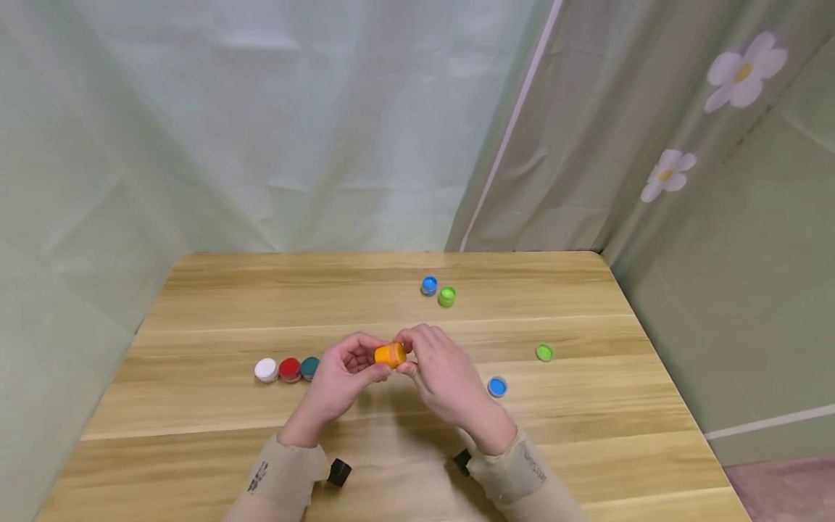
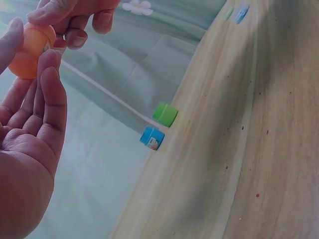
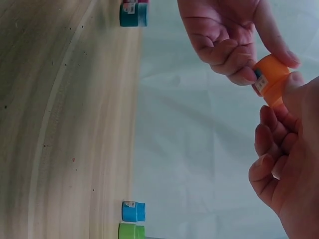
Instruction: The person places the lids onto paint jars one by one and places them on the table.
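Note:
A small orange paint pot (image 1: 390, 354) is held up above the middle of the table between both hands. My left hand (image 1: 342, 373) grips one end of it between thumb and fingers. At the other end, my right hand (image 1: 443, 373) pinches the pot with thumb and fingertips. A label shows on the orange pot's side (image 3: 262, 79) in the right wrist view. Beside my left hand stands a row of pots: white (image 1: 266, 370), red (image 1: 290, 370) and teal (image 1: 309, 367), the teal one partly behind the hand.
Toward the back of the wooden table (image 1: 215, 304) stand a blue pot (image 1: 429, 286) and a green pot (image 1: 446, 296), both without lids. A blue lid (image 1: 497, 386) and a green lid (image 1: 544, 353) lie to the right. Curtains (image 1: 293, 130) hang behind the table.

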{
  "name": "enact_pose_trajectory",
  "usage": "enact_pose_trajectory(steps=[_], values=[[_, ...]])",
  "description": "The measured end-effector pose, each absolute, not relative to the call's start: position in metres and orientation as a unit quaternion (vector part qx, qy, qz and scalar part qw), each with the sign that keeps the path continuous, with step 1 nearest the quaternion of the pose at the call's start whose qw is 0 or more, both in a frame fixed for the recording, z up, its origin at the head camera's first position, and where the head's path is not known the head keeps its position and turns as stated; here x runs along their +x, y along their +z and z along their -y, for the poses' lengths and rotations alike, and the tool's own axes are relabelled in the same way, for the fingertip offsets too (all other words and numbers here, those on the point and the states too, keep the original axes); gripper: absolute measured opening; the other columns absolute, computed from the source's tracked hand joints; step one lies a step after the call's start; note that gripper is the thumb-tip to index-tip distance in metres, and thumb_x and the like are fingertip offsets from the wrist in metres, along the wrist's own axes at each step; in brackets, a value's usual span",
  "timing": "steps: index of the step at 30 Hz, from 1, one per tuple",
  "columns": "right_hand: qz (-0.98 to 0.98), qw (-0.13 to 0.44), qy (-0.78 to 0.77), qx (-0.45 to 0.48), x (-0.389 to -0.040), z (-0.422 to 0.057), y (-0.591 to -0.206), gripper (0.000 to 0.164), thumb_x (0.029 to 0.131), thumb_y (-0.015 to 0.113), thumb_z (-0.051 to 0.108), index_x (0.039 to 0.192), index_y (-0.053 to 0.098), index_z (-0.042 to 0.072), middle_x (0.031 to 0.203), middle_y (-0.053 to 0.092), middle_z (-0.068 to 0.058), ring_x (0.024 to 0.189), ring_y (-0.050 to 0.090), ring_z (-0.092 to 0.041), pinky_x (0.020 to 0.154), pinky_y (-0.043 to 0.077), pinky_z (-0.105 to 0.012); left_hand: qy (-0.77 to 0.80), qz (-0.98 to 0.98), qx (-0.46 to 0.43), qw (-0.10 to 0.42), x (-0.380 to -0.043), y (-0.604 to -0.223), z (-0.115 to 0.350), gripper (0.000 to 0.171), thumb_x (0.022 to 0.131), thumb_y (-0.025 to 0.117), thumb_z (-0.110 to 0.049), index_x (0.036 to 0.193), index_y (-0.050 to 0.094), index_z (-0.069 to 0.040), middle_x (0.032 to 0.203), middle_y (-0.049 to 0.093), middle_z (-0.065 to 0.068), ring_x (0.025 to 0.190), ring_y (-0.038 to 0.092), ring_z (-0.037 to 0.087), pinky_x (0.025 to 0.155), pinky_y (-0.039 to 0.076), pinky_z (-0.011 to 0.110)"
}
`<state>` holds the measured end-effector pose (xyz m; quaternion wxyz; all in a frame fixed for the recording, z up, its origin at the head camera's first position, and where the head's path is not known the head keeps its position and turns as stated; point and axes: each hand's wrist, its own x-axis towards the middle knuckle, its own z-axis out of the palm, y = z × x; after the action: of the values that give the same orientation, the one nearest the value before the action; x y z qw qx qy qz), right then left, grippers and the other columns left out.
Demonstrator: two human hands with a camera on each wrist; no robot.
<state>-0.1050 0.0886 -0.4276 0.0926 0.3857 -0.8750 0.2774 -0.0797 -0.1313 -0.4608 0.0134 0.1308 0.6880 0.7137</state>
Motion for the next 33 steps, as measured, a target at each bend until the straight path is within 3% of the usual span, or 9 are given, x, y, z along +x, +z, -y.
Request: enact_pose_trajectory(steps=[6, 17, 20, 26, 33], values=[[0.875, 0.116, 0.27, 0.384, -0.102, -0.088, -0.431, 0.057, 0.106, 0.028, 0.052, 0.124, 0.057, 0.006, 0.113, 0.062, -0.003, 0.1, 0.056, -0.022, 0.087, 0.051, -0.036, 0.712, -0.688, 0.139, 0.012, -0.077, -0.462, 0.129, 0.026, 0.095, 0.081, -0.002, 0.117, 0.068, 0.005, 0.104, 0.075, 0.009, 0.085, 0.073, 0.02, 0.08, 0.063, 0.03], [0.873, 0.128, 0.275, 0.382, -0.102, -0.088, -0.431, 0.058, 0.107, 0.027, 0.051, 0.125, 0.06, 0.007, 0.114, 0.064, -0.003, 0.101, 0.056, -0.022, 0.088, 0.051, -0.037, 0.695, -0.71, 0.116, 0.021, -0.077, -0.458, 0.128, 0.024, 0.093, 0.084, -0.004, 0.112, 0.069, 0.0, 0.108, 0.074, 0.012, 0.09, 0.07, 0.024, 0.083, 0.061, 0.028], [0.871, 0.122, 0.279, 0.385, -0.104, -0.089, -0.431, 0.052, 0.109, 0.032, 0.048, 0.129, 0.06, 0.008, 0.119, 0.063, -0.003, 0.106, 0.057, -0.022, 0.093, 0.051, -0.037, 0.69, -0.716, 0.103, 0.018, -0.079, -0.458, 0.129, 0.028, 0.091, 0.086, -0.007, 0.113, 0.069, -0.002, 0.11, 0.074, 0.012, 0.092, 0.07, 0.026, 0.084, 0.061, 0.028], [0.86, 0.113, 0.321, 0.381, -0.107, -0.092, -0.426, 0.031, 0.11, 0.061, 0.027, 0.137, 0.064, 0.012, 0.134, 0.061, -0.004, 0.122, 0.056, -0.024, 0.104, 0.051, -0.04, 0.694, -0.716, 0.074, 0.016, -0.083, -0.455, 0.132, 0.042, 0.087, 0.09, -0.005, 0.121, 0.065, -0.004, 0.117, 0.073, 0.015, 0.097, 0.072, 0.027, 0.087, 0.061, 0.03], [0.849, 0.108, 0.381, 0.35, -0.109, -0.106, -0.418, 0.029, 0.111, 0.06, 0.022, 0.137, 0.065, 0.013, 0.14, 0.059, -0.001, 0.132, 0.053, -0.024, 0.109, 0.048, -0.046, 0.725, -0.681, 0.096, 0.015, -0.083, -0.449, 0.143, 0.05, 0.092, 0.081, 0.004, 0.138, 0.06, 0.001, 0.128, 0.068, 0.019, 0.105, 0.077, 0.024, 0.09, 0.062, 0.036]])
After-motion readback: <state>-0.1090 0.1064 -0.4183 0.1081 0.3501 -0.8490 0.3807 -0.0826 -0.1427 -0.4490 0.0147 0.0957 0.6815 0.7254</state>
